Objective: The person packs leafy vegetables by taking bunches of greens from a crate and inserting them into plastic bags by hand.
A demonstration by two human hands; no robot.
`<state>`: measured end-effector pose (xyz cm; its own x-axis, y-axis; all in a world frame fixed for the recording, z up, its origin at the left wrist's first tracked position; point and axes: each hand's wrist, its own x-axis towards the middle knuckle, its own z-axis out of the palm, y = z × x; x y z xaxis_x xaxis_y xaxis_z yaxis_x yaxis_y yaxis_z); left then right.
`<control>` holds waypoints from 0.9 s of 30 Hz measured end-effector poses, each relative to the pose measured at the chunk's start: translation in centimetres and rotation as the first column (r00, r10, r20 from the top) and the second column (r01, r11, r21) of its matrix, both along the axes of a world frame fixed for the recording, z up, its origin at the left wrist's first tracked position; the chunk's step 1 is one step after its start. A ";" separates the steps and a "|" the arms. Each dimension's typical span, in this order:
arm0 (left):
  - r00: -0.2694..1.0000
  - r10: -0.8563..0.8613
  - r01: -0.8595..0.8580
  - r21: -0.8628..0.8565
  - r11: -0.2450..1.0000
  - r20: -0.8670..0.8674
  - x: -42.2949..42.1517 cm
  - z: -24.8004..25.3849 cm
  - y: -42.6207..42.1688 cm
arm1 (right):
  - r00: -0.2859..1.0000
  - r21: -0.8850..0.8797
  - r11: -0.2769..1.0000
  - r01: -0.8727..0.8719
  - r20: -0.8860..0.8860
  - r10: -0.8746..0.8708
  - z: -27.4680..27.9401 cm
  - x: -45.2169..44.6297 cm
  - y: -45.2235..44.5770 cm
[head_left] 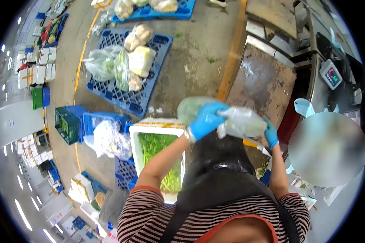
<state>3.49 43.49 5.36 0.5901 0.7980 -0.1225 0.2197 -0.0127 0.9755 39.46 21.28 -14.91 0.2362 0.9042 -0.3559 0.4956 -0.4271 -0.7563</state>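
My left hand (pixel 207 120), in a blue glove, is wrapped round the gathered middle of a clear plastic bag (pixel 245 122). Pale green contents show in a rounded, blurred part of the bag (pixel 190 108) on the left of that hand. My right hand (pixel 270 133), in a teal glove, is at the bag's right end, with its fingers closed against the plastic. Below and left of my left hand stands a white foam box (pixel 137 162) holding leafy greens (pixel 155 148).
A blue pallet (pixel 158 52) carries bagged vegetables (pixel 103 62). A green crate (pixel 67 125) and a white plastic bag (pixel 109 139) are at left. At right are a brown worktop (pixel 259 85), a digital scale (pixel 331 75) and a blurred round area.
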 end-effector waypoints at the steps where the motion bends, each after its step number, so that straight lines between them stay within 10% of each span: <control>1: 0.996 -0.046 0.036 -0.124 0.992 -0.077 -1.2 1.4 -0.9 | 0.998 -0.186 0.982 0.013 -0.052 -0.024 1.5 -1.6 0.7; 6: 0.954 -0.204 0.228 0.088 0.970 -0.220 -4.7 -0.6 -7.9 | 0.997 -0.313 0.950 0.007 0.081 0.019 6.0 -6.5 1.9; 11: 0.851 -0.460 0.411 -0.226 0.883 -0.252 -7.8 1.1 -10.8 | 0.991 -0.299 0.951 0.083 -0.080 -0.112 3.2 -6.2 -1.7; 12: 0.861 -0.478 0.395 -0.363 0.844 -0.173 -7.9 2.7 -10.4 | 0.892 -0.385 0.899 0.208 -0.302 -0.336 2.5 -6.7 -2.5; 18: 0.824 -0.566 0.449 -0.634 0.629 0.022 -8.6 -0.9 -12.0 | 0.268 -0.863 0.447 0.237 -0.384 -0.884 10.8 -14.0 3.1; 21: 0.801 -0.597 0.460 -0.681 0.569 0.042 -8.1 -1.8 -12.5 | 0.349 -0.733 0.632 0.253 -0.540 -0.766 4.0 -13.1 -1.7; 27: 0.828 -0.548 0.481 -0.651 0.587 0.117 -7.0 -3.1 -13.9 | 0.336 -0.751 0.611 0.249 -0.524 -0.782 4.0 -11.4 -1.8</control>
<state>-3.53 29.55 2.23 0.8369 0.0723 -0.5425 0.4570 0.4530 0.7655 28.05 19.52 -10.87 -0.0182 0.3242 -0.9458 -0.6266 -0.7409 -0.2419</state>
